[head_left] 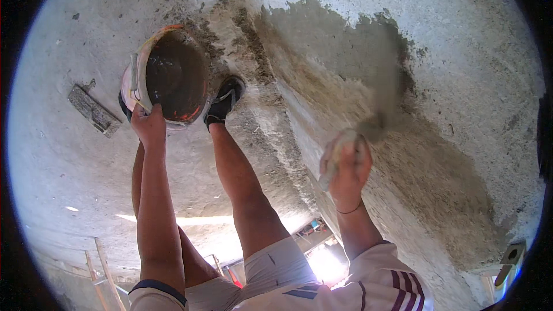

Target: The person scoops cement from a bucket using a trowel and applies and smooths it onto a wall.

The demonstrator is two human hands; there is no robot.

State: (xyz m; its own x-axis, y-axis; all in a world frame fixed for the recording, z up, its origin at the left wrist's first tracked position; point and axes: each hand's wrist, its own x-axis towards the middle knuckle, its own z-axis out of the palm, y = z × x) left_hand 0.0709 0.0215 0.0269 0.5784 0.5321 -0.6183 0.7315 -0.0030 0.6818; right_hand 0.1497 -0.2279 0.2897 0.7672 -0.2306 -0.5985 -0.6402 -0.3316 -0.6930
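Note:
My left hand (148, 126) is closed on the near rim of a round bucket (129, 80), whose wall is pale and whose edge carries orange smears. Dark grey wet material lies inside it. My right hand (347, 167), smeared by motion, is wrapped round the handle of what looks like a trowel (373, 128) beside the wall. Its blade is too blurred to outline, and a grey streak runs up from it across the wall. Above and beyond that hand, a patch of wet mortar (340, 40) with a ragged edge covers part of the rough wall (478, 52).
A mortar-crusted float (92, 109) lies on the concrete floor (63, 155) left of the bucket. My foot in a dark shoe (224, 101) stands between bucket and wall. Crumbs of mortar line the wall's base. Wooden poles (103, 270) stand at the lower left.

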